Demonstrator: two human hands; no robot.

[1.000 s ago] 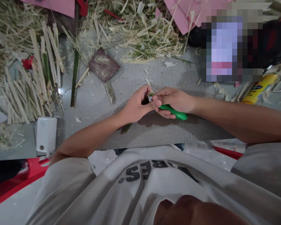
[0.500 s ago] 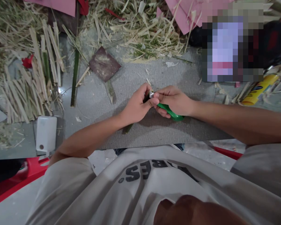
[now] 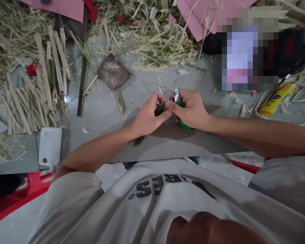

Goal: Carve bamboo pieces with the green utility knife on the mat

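Note:
My left hand (image 3: 149,117) is closed round a thin green bamboo strip (image 3: 140,139) whose lower end sticks out below the fist and whose upper end shows between the fingers. My right hand (image 3: 190,110) grips a green-handled knife (image 3: 184,124), its metal blade tip (image 3: 176,95) pointing up above my index finger. The two hands touch at the thumbs over a grey mat (image 3: 142,88).
Split bamboo strips (image 3: 40,81) lie piled at the left, with a long green stalk (image 3: 81,84) and a brown square piece (image 3: 113,72). Shavings (image 3: 155,37) and pink paper (image 3: 200,13) lie at the back. There is a white box (image 3: 50,146) at the left and a yellow bottle (image 3: 277,98) at the right.
My right hand has turned the knife more upright, so the blade tip now shows above the fingers and less of the green handle sticks out. Both hands shifted slightly away from me.

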